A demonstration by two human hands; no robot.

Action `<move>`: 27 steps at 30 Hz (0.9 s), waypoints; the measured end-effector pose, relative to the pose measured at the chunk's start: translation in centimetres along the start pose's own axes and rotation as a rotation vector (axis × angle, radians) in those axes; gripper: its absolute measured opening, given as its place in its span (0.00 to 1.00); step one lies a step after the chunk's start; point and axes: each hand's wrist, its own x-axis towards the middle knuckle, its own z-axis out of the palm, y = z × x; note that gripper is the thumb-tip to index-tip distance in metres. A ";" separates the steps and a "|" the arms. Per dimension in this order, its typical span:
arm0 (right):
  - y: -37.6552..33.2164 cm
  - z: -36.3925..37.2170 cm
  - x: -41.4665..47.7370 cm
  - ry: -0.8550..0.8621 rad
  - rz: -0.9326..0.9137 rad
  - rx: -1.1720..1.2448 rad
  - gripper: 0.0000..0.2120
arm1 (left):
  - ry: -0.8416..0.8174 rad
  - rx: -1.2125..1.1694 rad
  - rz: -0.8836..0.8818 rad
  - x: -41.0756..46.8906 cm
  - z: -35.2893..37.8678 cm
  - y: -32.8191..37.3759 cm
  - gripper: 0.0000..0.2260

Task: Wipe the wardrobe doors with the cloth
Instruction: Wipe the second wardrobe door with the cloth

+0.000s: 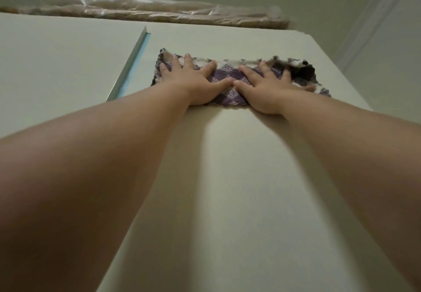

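The fingers [208, 68] of both hands are kept straight and spread, and nothing is gripped by them. The left hand [193, 82] and the right hand [265, 89] are pressed flat, side by side with the thumbs almost touching, on the cloth [227, 80], which is spread wide against the wardrobe door [227, 178], high up near its top edge. As the cloth is only pinned by the palms and not held, it may slip down or fall if the pressure is reduced, for example when one hand is lifted. Its right end is bunched and is not covered by any hand, so it may be folded under and a strip of the door may be left unwiped. The arms are stretched far upward, so even pressure is probably hard to keep. The ragged border of the cloth may be caught on the metal strip [131, 66] just beside it on the left. The plastic-wrapped bundle [159, 11] lying on top may be disturbed if a stroke is carried too high. The cloth is a thin woven fabric, checked in purple with white and dark parts and frayed at its edges. The door is a flat, smooth, matt panel in pale cream. The strip is narrow, angled and shiny, and the film of the bundle is crinkled and glossy.
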 end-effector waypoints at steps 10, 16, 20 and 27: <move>12.0 -1.1 -0.1 -0.023 0.097 0.004 0.30 | -0.004 -0.018 0.147 1.7 1.6 11.3 0.35; 9.6 -1.8 -0.4 -0.031 0.149 -0.001 0.29 | 0.002 -0.025 0.153 1.8 1.4 10.1 0.35; 5.1 -2.0 0.2 -0.061 0.059 0.028 0.28 | 0.003 -0.021 0.048 1.5 0.7 5.6 0.36; -3.0 -0.4 -0.1 -0.059 -0.169 0.028 0.28 | -0.007 -0.032 -0.132 -1.3 -0.3 -3.2 0.36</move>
